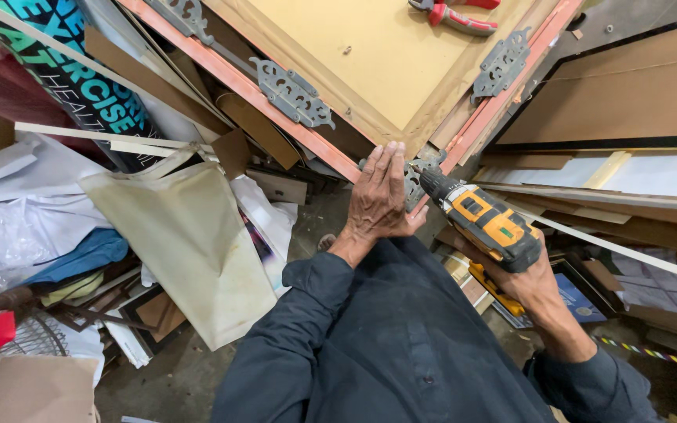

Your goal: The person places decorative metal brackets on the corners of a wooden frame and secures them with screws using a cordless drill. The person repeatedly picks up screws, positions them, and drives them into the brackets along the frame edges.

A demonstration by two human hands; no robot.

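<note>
Right hand (530,278) wrapped round drill (483,219) grip, bit at bracket (415,182) on near frame (291,117) corner. Left hand (378,196) flat, fingers together, pressing bracket. Drill likely heavy, rigid; hold by grip. Bracket thin stiff metal, probably slips unless pinned.

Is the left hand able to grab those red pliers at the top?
Probably not from there. The left hand is pressed flat on the frame's near corner, and the red pliers lie across the backing board, apparently beyond arm's length.

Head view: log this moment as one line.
left hand: flat on corner bracket | right hand: gripping cordless drill, bit at bracket | frame: corner nearest the person
</note>
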